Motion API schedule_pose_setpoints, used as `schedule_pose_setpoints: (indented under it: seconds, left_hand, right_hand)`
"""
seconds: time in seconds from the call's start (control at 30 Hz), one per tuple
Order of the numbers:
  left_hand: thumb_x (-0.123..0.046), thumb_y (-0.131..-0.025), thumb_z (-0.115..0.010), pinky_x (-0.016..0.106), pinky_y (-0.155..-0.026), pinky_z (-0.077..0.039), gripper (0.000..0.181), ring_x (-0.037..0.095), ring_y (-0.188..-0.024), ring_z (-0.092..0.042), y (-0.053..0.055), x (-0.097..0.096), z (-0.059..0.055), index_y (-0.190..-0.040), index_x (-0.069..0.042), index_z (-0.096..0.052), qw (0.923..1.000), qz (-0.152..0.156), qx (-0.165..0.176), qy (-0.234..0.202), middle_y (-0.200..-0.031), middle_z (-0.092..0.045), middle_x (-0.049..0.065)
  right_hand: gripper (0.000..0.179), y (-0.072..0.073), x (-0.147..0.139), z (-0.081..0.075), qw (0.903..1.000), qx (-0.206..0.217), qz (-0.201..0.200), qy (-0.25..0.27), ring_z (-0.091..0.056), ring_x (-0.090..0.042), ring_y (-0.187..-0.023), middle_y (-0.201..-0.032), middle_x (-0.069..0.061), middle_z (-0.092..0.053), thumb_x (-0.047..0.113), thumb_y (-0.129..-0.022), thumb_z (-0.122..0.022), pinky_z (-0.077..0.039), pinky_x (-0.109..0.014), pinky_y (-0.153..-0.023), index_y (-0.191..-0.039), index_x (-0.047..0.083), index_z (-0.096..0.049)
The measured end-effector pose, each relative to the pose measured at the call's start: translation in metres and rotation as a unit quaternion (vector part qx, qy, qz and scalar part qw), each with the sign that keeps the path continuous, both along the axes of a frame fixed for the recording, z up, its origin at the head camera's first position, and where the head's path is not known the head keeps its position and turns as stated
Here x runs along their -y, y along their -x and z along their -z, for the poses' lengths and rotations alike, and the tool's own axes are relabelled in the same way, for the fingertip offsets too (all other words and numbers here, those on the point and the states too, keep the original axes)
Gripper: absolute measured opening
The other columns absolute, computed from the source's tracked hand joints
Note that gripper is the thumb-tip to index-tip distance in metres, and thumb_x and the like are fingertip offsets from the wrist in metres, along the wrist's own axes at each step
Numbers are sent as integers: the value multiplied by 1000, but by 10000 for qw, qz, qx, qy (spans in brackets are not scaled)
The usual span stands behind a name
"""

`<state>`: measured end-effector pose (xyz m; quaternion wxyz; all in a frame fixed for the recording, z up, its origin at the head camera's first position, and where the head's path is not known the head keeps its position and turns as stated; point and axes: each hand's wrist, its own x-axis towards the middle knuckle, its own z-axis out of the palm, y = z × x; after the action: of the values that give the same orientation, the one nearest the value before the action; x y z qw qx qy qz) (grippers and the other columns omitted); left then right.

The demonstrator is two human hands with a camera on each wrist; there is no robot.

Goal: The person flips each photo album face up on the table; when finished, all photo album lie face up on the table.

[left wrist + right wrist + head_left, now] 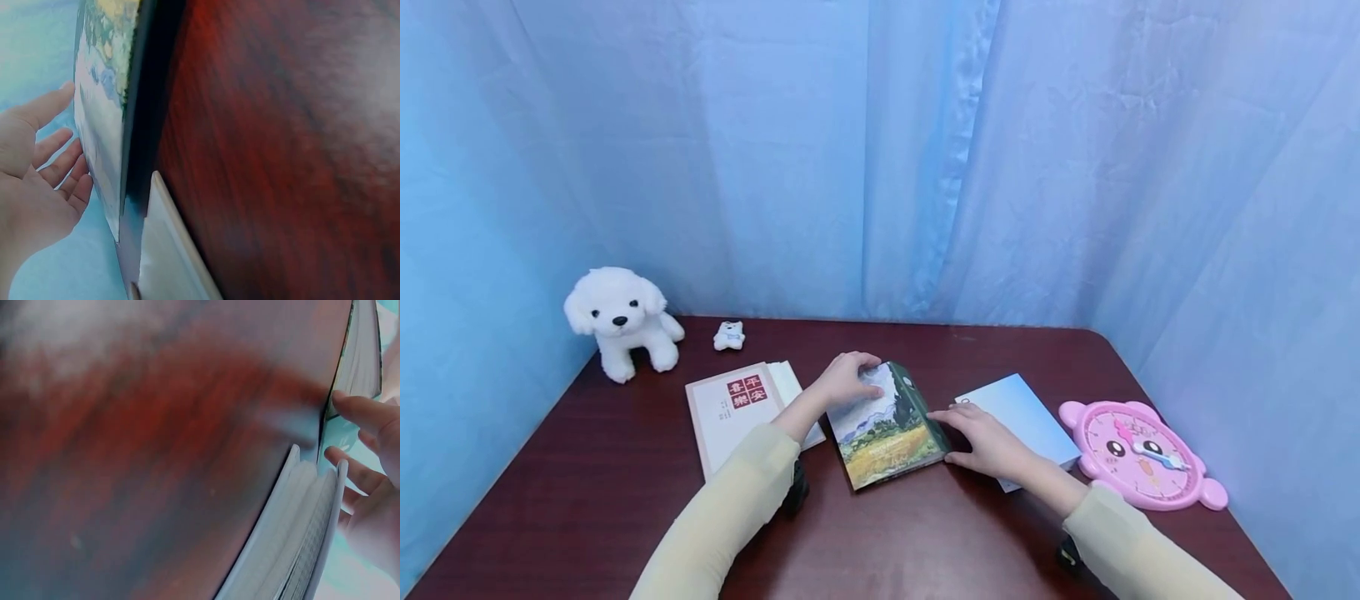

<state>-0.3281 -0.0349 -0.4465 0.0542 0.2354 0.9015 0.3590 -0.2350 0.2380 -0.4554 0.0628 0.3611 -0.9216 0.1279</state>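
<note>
Painted book: here it is, centre table, a thick closed book with a painted landscape cover and a dark green spine (pixel 880 442), lying between two other books, both hands right on it.
Left hand: at the far left side, the left hand (pixel 842 381) has thumb and fingers apart, thumb at the cover, fingers loosely bent near the edge; no firm grasp.
Right hand: over on the spine side, the right hand (pixel 992 437) spreads its fingers, thumb touching the near corner, nothing clamped.
Done so far: the painted book is down and closed, looking like a placement or adjustment in mid-course.
Left to do: both hands are on it, so the handling seems unfinished; how much remains, I cannot tell.
Flanking books: a cream book with a red character stamp (pixel 730 425) on the left, a pale blue-and-white hardback (pixel 1022 408) on the right, neither stacked.
Surface: dark reddish-brown wood-grain table (pixel 865 542), glossy; a white plush dog (pixel 625 321) and a tiny white bear figure (pixel 729 336) at far left, a pink animal-shaped toy clock (pixel 1138 479) at right, just beside the hardback.
Room: pale blue satiny curtains (pixel 775 167) hang round the back and sides.
</note>
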Motion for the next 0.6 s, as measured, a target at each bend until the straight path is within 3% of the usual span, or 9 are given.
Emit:
schedule_pose_setpoints:
  seconds: [0.27,0.6]
  left_hand:
    - [-21,-78,-78,39,-98,-43,57,25,-119,-51,8,-1,1,-129,-8,-56,9970,57,612,-471,-127,-57,10]
    - [-21,-79,-78,38,-93,-44,55,23,-112,-52,10,-5,-1,-128,-8,-56,9964,-8,613,-581,-121,-57,9]
  right_hand:
    - [63,1,2,1,9999,96,-78,53,-54,-31,-115,-124,-4,-61,18,-76,-80,-44,-48,-94,-132,15,-53]
    - [61,6,0,-3,9989,367,-233,201,-55,-21,-112,-119,1,-63,18,-77,-78,-45,-42,-93,-132,16,-53]
